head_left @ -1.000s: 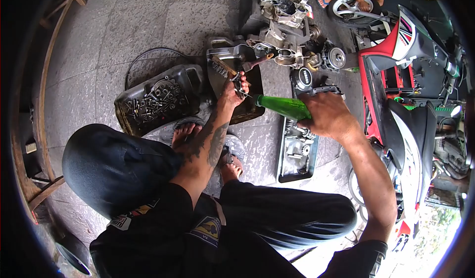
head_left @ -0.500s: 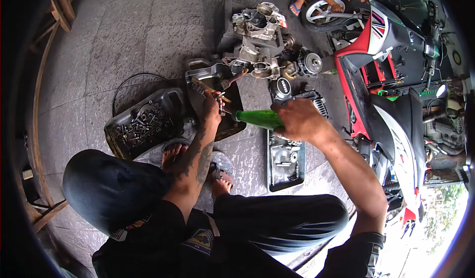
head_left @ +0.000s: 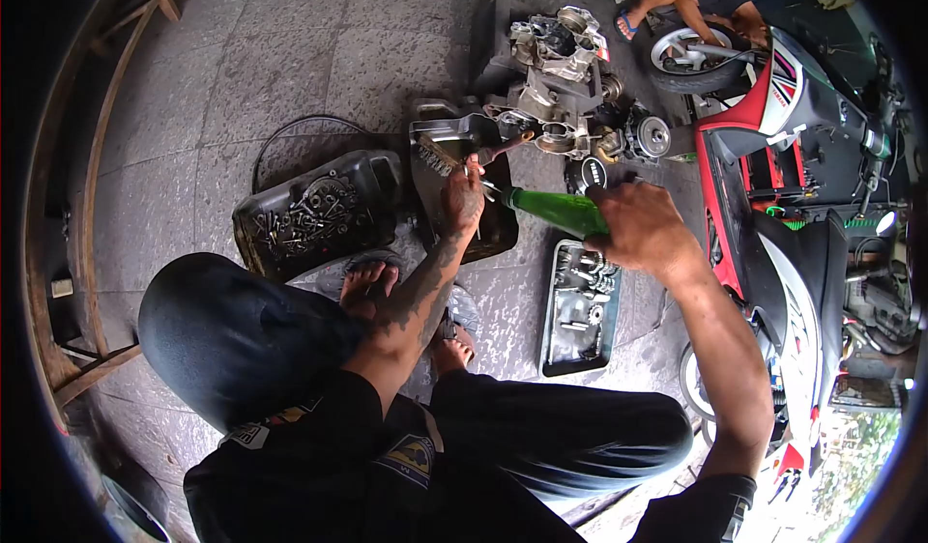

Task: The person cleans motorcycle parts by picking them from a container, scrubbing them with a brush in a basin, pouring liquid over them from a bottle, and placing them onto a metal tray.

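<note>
My right hand is wrapped round a green glass bottle, tilted with its neck towards my left hand. My left hand is closed on a small shiny metal part, right by the bottle's mouth; its exact kind is too small to tell. Both are above a black pan. In the pan lies a brush with pale bristles, partly hidden by my left hand. A second brush with a dark reddish handle rests across the pan's far side.
Left of the pan stands a black tray of bolts and small parts. A grey tray with metal parts is on the right. Engine casings stand beyond. A red and white motorbike lines the right; another person's hand is near a wheel.
The whole scene has shifted rightward as my head turned. The bottle's neck now points more upward, and its mouth stays close to my left hand. Both hands keep their hold.
</note>
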A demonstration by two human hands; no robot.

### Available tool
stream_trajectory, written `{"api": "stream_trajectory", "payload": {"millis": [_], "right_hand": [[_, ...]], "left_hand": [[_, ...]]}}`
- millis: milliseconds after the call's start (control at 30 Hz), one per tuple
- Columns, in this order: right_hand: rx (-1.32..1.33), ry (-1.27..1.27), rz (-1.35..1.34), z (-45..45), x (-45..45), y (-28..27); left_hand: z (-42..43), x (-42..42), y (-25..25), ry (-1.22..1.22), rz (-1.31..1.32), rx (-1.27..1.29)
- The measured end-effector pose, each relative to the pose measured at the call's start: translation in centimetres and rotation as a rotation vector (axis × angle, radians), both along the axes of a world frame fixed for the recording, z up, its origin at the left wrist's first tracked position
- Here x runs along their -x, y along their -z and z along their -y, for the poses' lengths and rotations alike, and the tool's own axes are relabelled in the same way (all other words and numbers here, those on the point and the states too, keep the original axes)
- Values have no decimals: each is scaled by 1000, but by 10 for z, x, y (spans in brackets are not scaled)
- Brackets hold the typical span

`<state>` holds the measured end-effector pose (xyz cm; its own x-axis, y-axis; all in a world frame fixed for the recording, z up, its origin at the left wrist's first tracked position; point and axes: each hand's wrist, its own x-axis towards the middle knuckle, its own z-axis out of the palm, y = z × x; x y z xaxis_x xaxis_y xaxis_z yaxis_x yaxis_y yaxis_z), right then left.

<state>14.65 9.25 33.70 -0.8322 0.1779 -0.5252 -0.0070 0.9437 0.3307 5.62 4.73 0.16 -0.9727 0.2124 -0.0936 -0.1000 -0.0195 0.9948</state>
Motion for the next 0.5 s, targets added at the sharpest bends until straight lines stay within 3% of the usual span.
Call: {"api": "stream_trajectory", "payload": {"millis": [133, 500], "right_hand": [[-14, 2, -21, -4, 2, 2], [-12, 5, -13, -3, 1, 1]], "left_hand": [[4, -2, 5, 48, -135, 152], [10, -5, -9, 52, -233, 105]]}}
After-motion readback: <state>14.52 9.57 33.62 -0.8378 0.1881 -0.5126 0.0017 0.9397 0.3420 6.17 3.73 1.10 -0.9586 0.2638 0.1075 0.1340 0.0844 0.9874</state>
